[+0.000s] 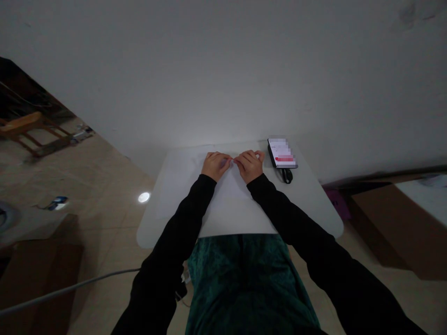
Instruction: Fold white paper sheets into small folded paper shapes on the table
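Above the middle of the white table, my left hand [215, 164] and my right hand [249, 164] meet nearly fingertip to fingertip. Both are closed in a pinch. Whatever sits between the fingertips is too small and dim to name. Beneath the hands lies white paper [176, 179], reaching toward the table's left side. To the right of my right hand a phone [279, 151] with a lit screen leans at the back of the table, a small black object [287, 176] just in front of it.
The white table [240, 223] stands against a pale wall [223, 70]. Cardboard boxes [394, 223] are on the floor at the right, with another box [38, 274] at the left. A grey cable [70, 289] crosses the lower left. A wooden stool [28, 123] is farther back.
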Tool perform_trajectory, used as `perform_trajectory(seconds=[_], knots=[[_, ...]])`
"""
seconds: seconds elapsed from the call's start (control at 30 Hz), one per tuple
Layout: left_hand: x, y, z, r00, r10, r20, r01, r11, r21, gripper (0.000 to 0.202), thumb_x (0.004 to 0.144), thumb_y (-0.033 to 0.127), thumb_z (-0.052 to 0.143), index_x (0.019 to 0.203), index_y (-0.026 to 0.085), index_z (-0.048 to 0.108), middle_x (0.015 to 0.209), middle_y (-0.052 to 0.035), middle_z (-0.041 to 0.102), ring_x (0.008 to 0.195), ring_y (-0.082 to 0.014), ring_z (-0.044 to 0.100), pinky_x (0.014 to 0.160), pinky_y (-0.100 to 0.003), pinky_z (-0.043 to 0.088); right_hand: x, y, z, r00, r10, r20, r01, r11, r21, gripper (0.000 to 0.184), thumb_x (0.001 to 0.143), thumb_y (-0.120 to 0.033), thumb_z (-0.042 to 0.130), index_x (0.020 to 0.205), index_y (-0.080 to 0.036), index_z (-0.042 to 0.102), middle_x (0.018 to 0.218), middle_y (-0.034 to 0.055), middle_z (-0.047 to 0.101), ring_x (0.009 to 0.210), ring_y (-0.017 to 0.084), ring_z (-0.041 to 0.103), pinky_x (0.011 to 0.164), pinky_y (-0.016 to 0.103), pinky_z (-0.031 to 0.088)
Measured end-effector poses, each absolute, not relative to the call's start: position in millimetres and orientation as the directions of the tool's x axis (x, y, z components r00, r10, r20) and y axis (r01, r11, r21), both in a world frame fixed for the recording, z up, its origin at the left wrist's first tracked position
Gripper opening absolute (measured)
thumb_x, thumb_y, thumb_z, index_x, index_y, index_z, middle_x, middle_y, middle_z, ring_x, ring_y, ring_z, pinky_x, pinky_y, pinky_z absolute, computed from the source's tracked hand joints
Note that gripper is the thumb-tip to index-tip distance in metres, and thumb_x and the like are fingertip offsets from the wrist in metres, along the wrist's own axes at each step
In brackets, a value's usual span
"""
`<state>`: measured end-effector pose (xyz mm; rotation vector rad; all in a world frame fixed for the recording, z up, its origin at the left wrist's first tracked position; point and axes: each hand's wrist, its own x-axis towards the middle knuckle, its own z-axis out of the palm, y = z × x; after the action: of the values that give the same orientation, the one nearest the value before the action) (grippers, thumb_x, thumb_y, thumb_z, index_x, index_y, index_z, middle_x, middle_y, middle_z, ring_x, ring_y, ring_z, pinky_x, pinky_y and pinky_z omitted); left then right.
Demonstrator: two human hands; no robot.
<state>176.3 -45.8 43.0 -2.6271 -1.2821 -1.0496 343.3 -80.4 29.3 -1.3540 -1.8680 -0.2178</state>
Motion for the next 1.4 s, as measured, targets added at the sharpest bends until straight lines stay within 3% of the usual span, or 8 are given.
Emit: perform_trajectory(seconds=[0.2, 0.63, 0.83, 1.03, 1.17, 1.27, 1.3, 1.4], knots=[[169.9, -41.4, 44.6, 0.347, 0.722, 0.599, 0.718, -0.616, 0.326, 0.005, 0.074, 0.025, 0.068, 0.072, 0.022, 0.071, 0.076, 0.001, 0.075, 0.074, -0.0159, 0.068, 0.087, -0.035, 0.047, 344.1, -79.1, 25.7, -0.079, 0.707, 0.703, 0.849, 0.418, -0.325, 0.026, 0.096, -0.029, 0.051, 0.08, -0.025, 0.072, 0.089, 0.0015, 0.075, 0.103, 0.022, 0.06, 0.096, 0.044, 0.018], [129.5, -19.8, 36.3, 0.22, 0.835, 0.505, 0.737, -0.481, 0.475, 0.003, 0.064, 0.023, 0.074, 0.066, 0.022, 0.072, 0.077, 0.0006, 0.077, 0.072, -0.0193, 0.071, 0.1, -0.045, 0.045, 348.4, -70.3, 14.9, 0.015, 0.763, 0.646, 0.808, 0.371, -0.457, 0.019, 0.089, -0.028, 0.063, 0.073, -0.027, 0.073, 0.083, -0.0005, 0.077, 0.106, 0.024, 0.061, 0.095, 0.047, 0.016], [96.4, -10.0, 32.3, 0.118, 0.93, 0.347, 0.699, -0.326, 0.636, 0.013, 0.063, 0.029, 0.073, 0.071, 0.019, 0.074, 0.073, -0.0039, 0.075, 0.072, -0.0212, 0.071, 0.073, -0.034, 0.055, 350.6, -67.3, 8.1, 0.039, 0.786, 0.617, 0.788, 0.355, -0.503, 0.018, 0.088, -0.032, 0.065, 0.075, -0.026, 0.074, 0.084, 0.0007, 0.076, 0.108, 0.024, 0.06, 0.096, 0.048, 0.017], [46.5, -7.3, 36.8, -0.148, 0.911, 0.385, 0.779, -0.133, 0.613, 0.008, 0.073, 0.02, 0.068, 0.066, 0.017, 0.072, 0.06, 0.0007, 0.069, 0.066, -0.0173, 0.067, 0.072, -0.03, 0.052, 365.5, -60.4, 6.3, 0.185, 0.798, 0.574, 0.751, 0.262, -0.606, 0.008, 0.082, -0.03, 0.071, 0.076, -0.027, 0.074, 0.086, 0.0012, 0.076, 0.105, 0.025, 0.062, 0.096, 0.049, 0.025], [41.6, -6.4, 46.0, -0.254, 0.808, 0.532, 0.817, -0.115, 0.565, 0.02, 0.089, 0.028, 0.058, 0.093, 0.012, 0.07, 0.087, -0.005, 0.075, 0.086, -0.0217, 0.067, 0.088, -0.039, 0.047, 365.2, -57.4, 8.4, 0.203, 0.822, 0.532, 0.718, 0.245, -0.652, 0.004, 0.08, -0.027, 0.074, 0.076, -0.025, 0.075, 0.086, 0.0024, 0.075, 0.103, 0.025, 0.064, 0.097, 0.051, 0.03], [74.4, -9.7, 48.1, -0.068, 0.784, 0.618, 0.838, -0.291, 0.462, 0.019, 0.092, 0.029, 0.056, 0.104, 0.021, 0.069, 0.113, -0.002, 0.073, 0.109, -0.0192, 0.063, 0.103, -0.036, 0.04, 360.2, -57.5, 9.7, 0.166, 0.834, 0.527, 0.691, 0.283, -0.666, 0.003, 0.077, -0.025, 0.077, 0.075, -0.024, 0.075, 0.085, 0.0031, 0.076, 0.101, 0.024, 0.065, 0.099, 0.052, 0.031], [88.9, -11.5, 47.1, 0.154, 0.761, 0.63, 0.82, -0.454, 0.349, 0.021, 0.092, 0.029, 0.057, 0.108, 0.022, 0.068, 0.117, -0.0032, 0.072, 0.112, -0.0199, 0.062, 0.103, -0.037, 0.039, 359.5, -57.6, 9.9, 0.152, 0.831, 0.535, 0.682, 0.303, -0.665, 0.004, 0.077, -0.025, 0.077, 0.074, -0.023, 0.075, 0.084, 0.0029, 0.076, 0.1, 0.024, 0.065, 0.1, 0.052, 0.031], [126.3, -17.0, 40.1, 0.53, 0.68, 0.506, 0.715, -0.679, 0.163, 0.019, 0.092, 0.032, 0.058, 0.105, 0.025, 0.071, 0.107, -0.0043, 0.075, 0.105, -0.0215, 0.066, 0.099, -0.039, 0.041, 361.8, -57.3, 11.0, 0.109, 0.818, 0.565, 0.659, 0.366, -0.657, 0.006, 0.079, -0.025, 0.075, 0.073, -0.023, 0.074, 0.082, 0.0026, 0.076, 0.093, 0.022, 0.066, 0.099, 0.049, 0.036]])
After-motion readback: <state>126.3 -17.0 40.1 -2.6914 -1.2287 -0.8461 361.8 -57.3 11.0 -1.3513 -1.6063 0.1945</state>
